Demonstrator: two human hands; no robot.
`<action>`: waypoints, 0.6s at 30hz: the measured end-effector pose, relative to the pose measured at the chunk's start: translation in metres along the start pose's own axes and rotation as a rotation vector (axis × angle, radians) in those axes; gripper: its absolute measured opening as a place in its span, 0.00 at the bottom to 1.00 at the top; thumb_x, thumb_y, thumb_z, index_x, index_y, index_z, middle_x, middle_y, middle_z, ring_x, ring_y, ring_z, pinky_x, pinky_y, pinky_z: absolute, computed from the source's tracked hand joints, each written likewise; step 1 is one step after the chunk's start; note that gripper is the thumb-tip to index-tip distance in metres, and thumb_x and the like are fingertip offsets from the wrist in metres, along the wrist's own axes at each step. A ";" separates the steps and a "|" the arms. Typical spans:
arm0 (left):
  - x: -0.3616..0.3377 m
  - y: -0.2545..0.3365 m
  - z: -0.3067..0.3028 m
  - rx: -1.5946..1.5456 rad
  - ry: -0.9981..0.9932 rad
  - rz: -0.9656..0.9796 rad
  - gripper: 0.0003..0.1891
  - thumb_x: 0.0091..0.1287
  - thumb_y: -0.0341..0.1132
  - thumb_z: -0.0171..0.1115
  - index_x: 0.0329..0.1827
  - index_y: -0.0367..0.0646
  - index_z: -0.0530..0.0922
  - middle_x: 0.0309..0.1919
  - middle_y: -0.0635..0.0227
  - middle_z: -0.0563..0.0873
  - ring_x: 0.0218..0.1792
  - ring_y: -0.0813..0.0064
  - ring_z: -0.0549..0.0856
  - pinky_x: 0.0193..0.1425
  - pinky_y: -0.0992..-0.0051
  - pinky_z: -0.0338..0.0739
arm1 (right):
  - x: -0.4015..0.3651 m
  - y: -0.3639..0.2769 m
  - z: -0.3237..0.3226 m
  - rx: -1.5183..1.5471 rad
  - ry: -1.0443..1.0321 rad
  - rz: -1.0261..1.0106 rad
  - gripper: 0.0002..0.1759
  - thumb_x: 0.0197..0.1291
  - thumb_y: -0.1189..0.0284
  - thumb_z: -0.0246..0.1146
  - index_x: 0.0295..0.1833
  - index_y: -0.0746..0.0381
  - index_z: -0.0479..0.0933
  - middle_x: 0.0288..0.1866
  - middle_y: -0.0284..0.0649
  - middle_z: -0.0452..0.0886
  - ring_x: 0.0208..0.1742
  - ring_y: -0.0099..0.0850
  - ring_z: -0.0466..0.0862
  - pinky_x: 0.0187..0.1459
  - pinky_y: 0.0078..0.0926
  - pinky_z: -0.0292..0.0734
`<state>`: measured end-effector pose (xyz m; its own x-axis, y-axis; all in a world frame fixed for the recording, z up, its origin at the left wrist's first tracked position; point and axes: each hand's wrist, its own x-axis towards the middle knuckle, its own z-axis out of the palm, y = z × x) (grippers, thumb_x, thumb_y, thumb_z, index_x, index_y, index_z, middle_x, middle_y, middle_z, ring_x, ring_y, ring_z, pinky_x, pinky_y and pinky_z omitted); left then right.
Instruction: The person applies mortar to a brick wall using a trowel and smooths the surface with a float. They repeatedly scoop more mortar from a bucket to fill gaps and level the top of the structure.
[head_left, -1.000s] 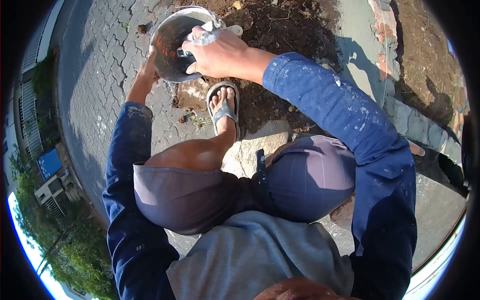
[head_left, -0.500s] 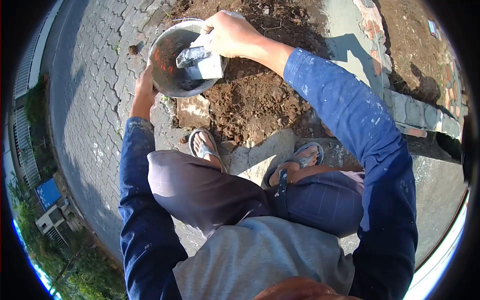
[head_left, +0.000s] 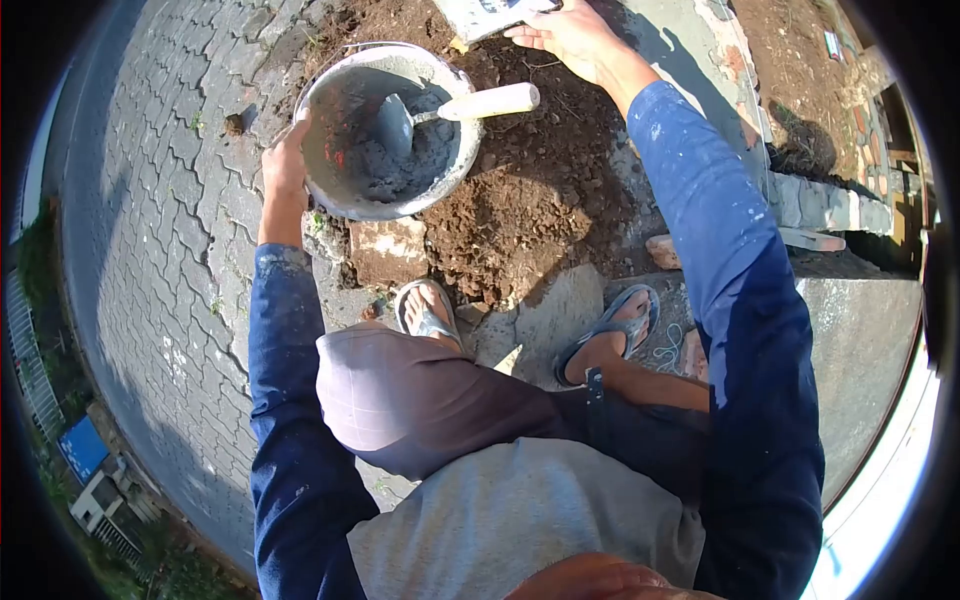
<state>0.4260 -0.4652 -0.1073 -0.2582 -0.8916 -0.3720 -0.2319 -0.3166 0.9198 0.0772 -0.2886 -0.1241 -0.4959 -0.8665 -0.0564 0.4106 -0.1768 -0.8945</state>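
Note:
A round bucket (head_left: pixel 466 150) with grey, mortar-caked walls stands on the ground ahead of me. My left hand (head_left: pixel 286 165) is closed on its left rim. Wet grey mortar (head_left: pixel 400 172) lies inside. A trowel (head_left: pixel 490 102) rests in the bucket, its blade on the mortar and its pale handle across the right rim. Beyond the bucket, at the top edge of the view, my right hand (head_left: pixel 572 38) grips a flat, whitish, mortar-smeared float (head_left: pixel 484 14), partly cut off by the frame.
Loose brown soil (head_left: pixel 520 215) lies right of the bucket, with a brick (head_left: pixel 388 250) below it. Paving blocks (head_left: pixel 170 220) spread left. A low mortared brick wall (head_left: pixel 735 60) with a string runs along the right. My sandalled feet (head_left: pixel 430 308) are close below.
My right hand has moved up and right, carrying the float out from over the bucket. The trowel now shows plainly in the bucket. My left hand stays on the rim.

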 end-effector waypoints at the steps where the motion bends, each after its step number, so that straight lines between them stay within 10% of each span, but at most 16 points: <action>1: -0.004 0.007 0.001 -0.040 -0.034 -0.025 0.18 0.63 0.41 0.67 0.47 0.34 0.83 0.39 0.66 0.85 0.37 0.76 0.82 0.43 0.75 0.75 | -0.004 -0.008 0.015 -0.279 -0.036 0.111 0.41 0.65 0.61 0.60 0.76 0.53 0.47 0.64 0.47 0.69 0.47 0.39 0.81 0.44 0.37 0.82; 2: -0.008 0.011 0.001 -0.077 -0.066 -0.054 0.17 0.63 0.40 0.67 0.46 0.34 0.83 0.37 0.67 0.85 0.36 0.77 0.81 0.42 0.76 0.74 | -0.012 -0.011 0.031 -0.554 -0.072 0.228 0.47 0.63 0.58 0.64 0.78 0.48 0.41 0.70 0.47 0.62 0.52 0.41 0.80 0.45 0.39 0.83; 4: -0.014 0.011 0.006 -0.018 -0.056 -0.008 0.16 0.62 0.39 0.69 0.44 0.34 0.83 0.35 0.69 0.85 0.34 0.80 0.80 0.40 0.78 0.73 | -0.029 0.010 0.060 -1.324 0.002 -0.280 0.33 0.56 0.49 0.65 0.58 0.62 0.71 0.42 0.52 0.85 0.46 0.48 0.85 0.50 0.42 0.79; 6: -0.019 0.009 0.016 0.034 -0.063 0.035 0.15 0.61 0.38 0.70 0.42 0.35 0.83 0.32 0.71 0.84 0.32 0.82 0.79 0.39 0.80 0.72 | -0.079 -0.031 0.102 -1.705 -0.380 0.060 0.43 0.53 0.40 0.63 0.61 0.63 0.63 0.43 0.56 0.83 0.49 0.50 0.84 0.49 0.46 0.78; 12: -0.062 0.028 0.073 0.200 -0.081 0.397 0.16 0.60 0.38 0.72 0.42 0.34 0.81 0.31 0.74 0.82 0.30 0.85 0.76 0.36 0.84 0.69 | -0.141 0.036 0.076 -1.943 -0.366 -0.148 0.26 0.59 0.64 0.63 0.57 0.65 0.63 0.37 0.61 0.79 0.31 0.51 0.84 0.28 0.44 0.79; 18: -0.087 0.028 0.081 0.313 -0.134 0.392 0.17 0.60 0.39 0.72 0.41 0.33 0.81 0.24 0.80 0.76 0.23 0.89 0.67 0.26 0.85 0.58 | -0.201 -0.044 0.075 -1.453 -0.371 0.128 0.19 0.65 0.65 0.53 0.53 0.68 0.67 0.27 0.58 0.79 0.30 0.44 0.85 0.28 0.43 0.79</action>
<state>0.3657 -0.3700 -0.0593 -0.4951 -0.8680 -0.0382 -0.3575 0.1634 0.9195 0.2161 -0.1419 -0.0403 -0.2086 -0.9448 -0.2527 -0.7702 0.3179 -0.5529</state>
